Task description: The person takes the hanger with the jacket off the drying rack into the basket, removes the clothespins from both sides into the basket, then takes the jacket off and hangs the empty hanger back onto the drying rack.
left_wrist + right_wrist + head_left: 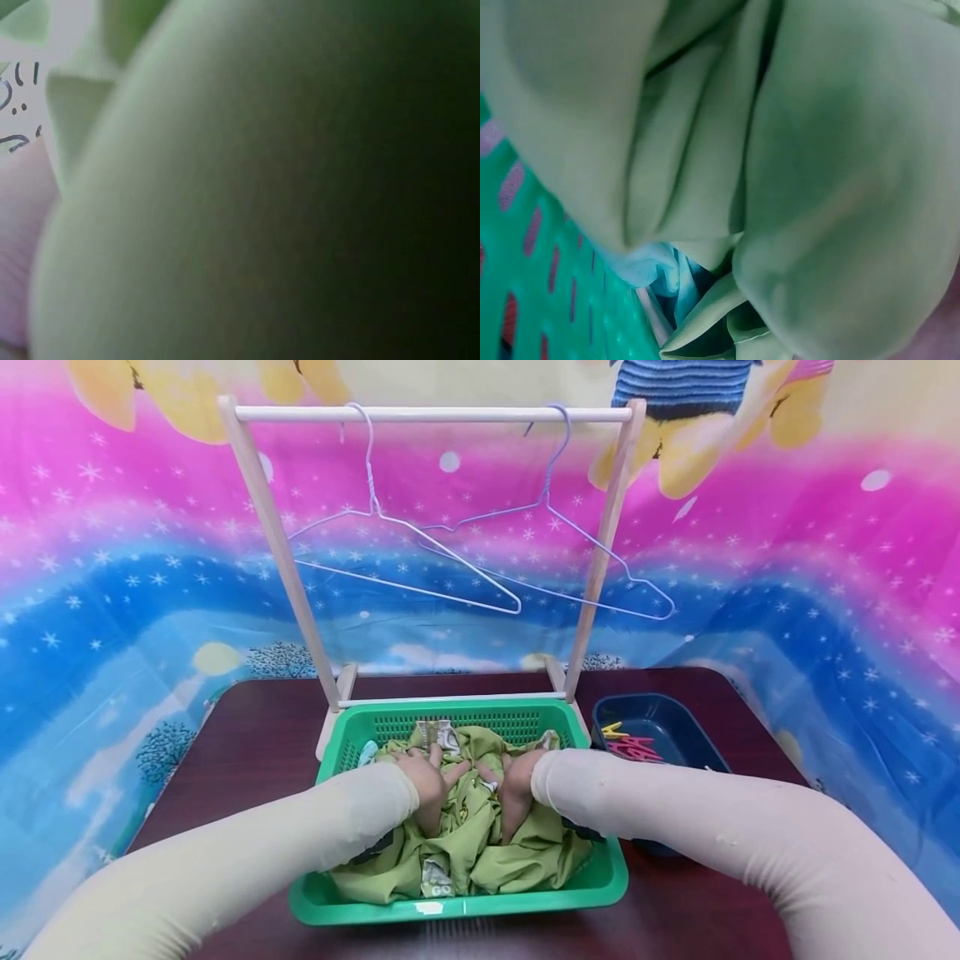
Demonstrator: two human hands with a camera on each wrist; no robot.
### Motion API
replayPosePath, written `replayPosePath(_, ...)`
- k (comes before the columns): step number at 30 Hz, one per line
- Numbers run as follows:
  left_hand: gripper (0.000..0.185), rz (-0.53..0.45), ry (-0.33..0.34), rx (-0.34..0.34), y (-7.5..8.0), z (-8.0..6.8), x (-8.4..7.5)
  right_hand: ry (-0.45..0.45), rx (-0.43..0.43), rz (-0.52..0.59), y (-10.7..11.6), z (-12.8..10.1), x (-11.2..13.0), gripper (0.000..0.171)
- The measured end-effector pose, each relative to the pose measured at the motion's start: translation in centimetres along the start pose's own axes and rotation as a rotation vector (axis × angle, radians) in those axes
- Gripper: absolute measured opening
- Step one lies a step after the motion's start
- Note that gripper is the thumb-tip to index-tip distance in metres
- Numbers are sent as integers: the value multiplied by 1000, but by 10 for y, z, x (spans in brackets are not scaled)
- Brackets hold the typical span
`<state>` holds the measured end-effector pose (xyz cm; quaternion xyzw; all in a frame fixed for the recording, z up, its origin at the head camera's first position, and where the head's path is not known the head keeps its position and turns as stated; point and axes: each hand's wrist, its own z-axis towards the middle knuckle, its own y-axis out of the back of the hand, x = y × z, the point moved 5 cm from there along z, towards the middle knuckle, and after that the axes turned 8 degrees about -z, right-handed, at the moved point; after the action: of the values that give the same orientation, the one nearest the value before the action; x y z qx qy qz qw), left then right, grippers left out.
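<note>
Hands meet in the middle of a green basket [600, 881] that sits at the near centre of the dark brown surface [255, 735]. The left hand [426, 783] and the right hand [517, 789] lie side by side, sunk into a heap of green cloth [465, 852] that fills the basket. Fingers of both curl down into the folds, so each appears to grip the cloth, though the fingertips are buried and how tightly they close cannot be told. Pale sleeves cover both forearms to the wrist.

The left wrist view is filled by blurred green cloth [247, 195] pressed close to the lens, with a scrap of white printed fabric at about 10 o'clock. The right wrist view shows folds of the same cloth [840, 187], a bit of light blue fabric [656, 270] tucked beneath them, and the slotted basket wall [547, 300] at 8 o'clock.

At 12 o'clock from the basket stands a wooden clothes rack [288, 585], its rail carrying a white wire hanger [390, 527] and a lilac wire hanger [558, 527], both bare. At about 2 o'clock from the basket, just beside it, sits a dark blue tray [675, 714] holding pink and yellow clothes pegs [637, 745]. A bright pink and blue printed sheet [825, 610] hangs behind and around the surface.
</note>
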<state>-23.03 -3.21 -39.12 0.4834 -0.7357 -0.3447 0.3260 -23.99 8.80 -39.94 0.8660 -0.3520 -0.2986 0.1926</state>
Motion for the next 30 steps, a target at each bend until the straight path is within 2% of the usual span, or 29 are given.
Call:
replayPosePath(9,105,36,9,21,-1,2,-3,-38,17,-27,3,-1,2,81)
replayPosePath(16,103,65,0,-1,-1,1,-4,-86,-27,-17,3,-10,5,110)
replayPosePath(25,100,94,1,-31,-2,0,-6,-103,-28,-25,2,-10,7,111)
replayPosePath(30,102,85,1,-24,-4,-1,-6,-103,-19,2,1,-11,6,110)
